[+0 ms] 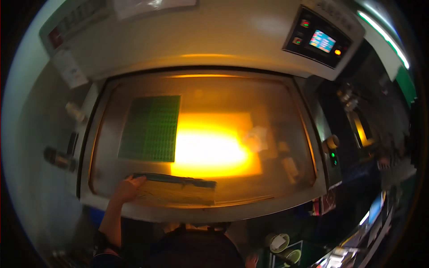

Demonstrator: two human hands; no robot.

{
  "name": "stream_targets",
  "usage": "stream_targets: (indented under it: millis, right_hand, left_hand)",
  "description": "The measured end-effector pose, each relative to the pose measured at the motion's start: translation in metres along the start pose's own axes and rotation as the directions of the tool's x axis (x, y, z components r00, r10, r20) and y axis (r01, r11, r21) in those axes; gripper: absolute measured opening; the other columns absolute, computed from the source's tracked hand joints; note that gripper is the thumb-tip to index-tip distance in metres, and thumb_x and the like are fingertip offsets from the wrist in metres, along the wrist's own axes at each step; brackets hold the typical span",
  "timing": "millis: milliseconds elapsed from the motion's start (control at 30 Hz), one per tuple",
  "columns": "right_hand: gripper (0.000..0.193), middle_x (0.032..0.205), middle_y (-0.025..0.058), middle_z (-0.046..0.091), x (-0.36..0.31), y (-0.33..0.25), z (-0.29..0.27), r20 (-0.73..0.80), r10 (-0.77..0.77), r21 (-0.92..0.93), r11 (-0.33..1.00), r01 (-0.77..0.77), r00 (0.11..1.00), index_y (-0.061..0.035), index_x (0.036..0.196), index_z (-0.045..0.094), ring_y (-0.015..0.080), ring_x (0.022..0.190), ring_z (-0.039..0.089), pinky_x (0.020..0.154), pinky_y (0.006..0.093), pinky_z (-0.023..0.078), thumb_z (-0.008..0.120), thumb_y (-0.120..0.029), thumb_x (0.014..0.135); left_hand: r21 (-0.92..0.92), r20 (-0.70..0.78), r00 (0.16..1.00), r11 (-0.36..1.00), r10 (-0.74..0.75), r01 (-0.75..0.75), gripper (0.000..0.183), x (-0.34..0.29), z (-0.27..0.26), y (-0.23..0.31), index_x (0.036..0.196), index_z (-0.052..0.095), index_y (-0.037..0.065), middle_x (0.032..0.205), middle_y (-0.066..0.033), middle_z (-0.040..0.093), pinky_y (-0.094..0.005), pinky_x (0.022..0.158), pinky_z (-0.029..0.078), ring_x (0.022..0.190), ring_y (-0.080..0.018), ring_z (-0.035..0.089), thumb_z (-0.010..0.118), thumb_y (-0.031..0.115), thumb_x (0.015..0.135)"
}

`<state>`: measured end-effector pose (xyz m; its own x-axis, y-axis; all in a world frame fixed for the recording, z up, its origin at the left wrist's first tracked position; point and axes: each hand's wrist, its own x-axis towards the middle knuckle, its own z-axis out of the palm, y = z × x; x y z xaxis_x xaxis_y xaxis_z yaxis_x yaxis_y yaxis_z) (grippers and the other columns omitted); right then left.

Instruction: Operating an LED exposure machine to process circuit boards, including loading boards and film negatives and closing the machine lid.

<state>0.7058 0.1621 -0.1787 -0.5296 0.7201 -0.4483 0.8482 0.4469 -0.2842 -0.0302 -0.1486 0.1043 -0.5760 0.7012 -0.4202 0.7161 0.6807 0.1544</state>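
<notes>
The left hand (128, 187) is curled around the left end of a long flat bar (178, 184) on the machine's glass bed (277, 178). Press evenly and slide it straight — don't tip it. The right hand isn't in view.

1. A small rectangular screen (322, 40) sits in the dark control panel (318, 38) at the machine's upper right; it glows blue with red and yellow patches.
2. A white paper label (68, 68) is stuck on the machine's pale left face, tilted, its print too small to tell.
3. A pale sheet in a clear sleeve (149, 5) lies along the machine's top edge.
4. A bright bluish screen (374, 209) stands at the lower right, seen edge-on and blurred.
</notes>
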Motion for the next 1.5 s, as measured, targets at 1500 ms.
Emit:
stream_targets:
  millis: [1500]
  right_hand:
    - [0.066,0.149,0.0056,0.047,0.198,-0.499,-0.285,0.140,-0.919,-0.352,0.301,0.886,0.367,-0.0220,0.146,0.042,0.0316,0.134,0.047,0.108,0.0489,0.038,0.066,-0.027,0.084]
  left_hand:
    - [-0.042,-0.251,0.938,0.970,-0.241,0.238,0.076,-0.019,0.027,0.155,0.142,0.047,0.022,0.148,-0.0032,0.046,-0.0644,0.104,0.034,0.136,-0.0398,0.041,0.075,0.026,0.072]
